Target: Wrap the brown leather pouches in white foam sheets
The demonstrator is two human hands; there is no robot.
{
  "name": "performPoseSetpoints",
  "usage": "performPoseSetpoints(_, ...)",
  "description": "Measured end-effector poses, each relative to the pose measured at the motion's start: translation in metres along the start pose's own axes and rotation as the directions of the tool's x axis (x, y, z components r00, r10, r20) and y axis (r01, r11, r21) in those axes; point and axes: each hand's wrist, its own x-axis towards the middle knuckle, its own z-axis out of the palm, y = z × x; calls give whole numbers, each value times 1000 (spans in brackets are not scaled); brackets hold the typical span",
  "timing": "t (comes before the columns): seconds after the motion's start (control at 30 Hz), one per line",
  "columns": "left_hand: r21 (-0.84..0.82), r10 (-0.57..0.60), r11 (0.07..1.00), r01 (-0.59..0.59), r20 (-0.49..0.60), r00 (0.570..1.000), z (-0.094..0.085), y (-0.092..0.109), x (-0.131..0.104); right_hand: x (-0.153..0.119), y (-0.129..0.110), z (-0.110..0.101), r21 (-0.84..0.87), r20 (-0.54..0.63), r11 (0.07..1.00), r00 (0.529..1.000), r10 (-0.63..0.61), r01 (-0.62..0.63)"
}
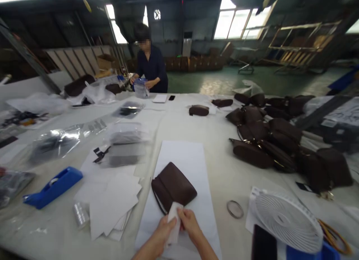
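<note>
A dark brown pouch [177,183] with a strap along its left side lies tilted on a long white sheet [183,151] on the table. Just below it, my left hand [160,234] holds a small folded white piece [174,224], its thumb pressed on top. My right hand [190,222] is closed on the upper right edge of that same white piece, near the pouch's lower corner. The undersides of both hands are hidden.
Brown pouches [252,155] are heaped at right, above a white fan [286,219]. To the left are a blue tape dispenser [54,187], white cards [114,204] and plastic bags [126,153]. A person [151,65] stands across the table.
</note>
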Motion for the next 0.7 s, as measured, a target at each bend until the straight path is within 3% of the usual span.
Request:
performPoseSetpoints(0.17,-26,76,997,-76,-17,997,0,-9,-1,-25,-18,-15,-16,-157,1000,987,18,-21)
performPoseSetpoints(0.3,-58,68,996,-69,-25,997,0,-11,-3,-39,-18,-1,-144,-122,987,989,-88,70)
performPoseSetpoints(0.43,71,146,987,-142,-51,988,-3,-12,-3,-39,-12,17,-287,-119,951,980,-160,120)
performPoseSetpoints(0.57,53,142,988,-142,2,990,-8,-13,-1,-30,-3,20,-210,-72,978,997,-38,22)
performPoseSetpoints(0.7,-92,30,996,-18,137,990,-7,-9,-3,-20,7,20,21,19,986,987,162,-163)
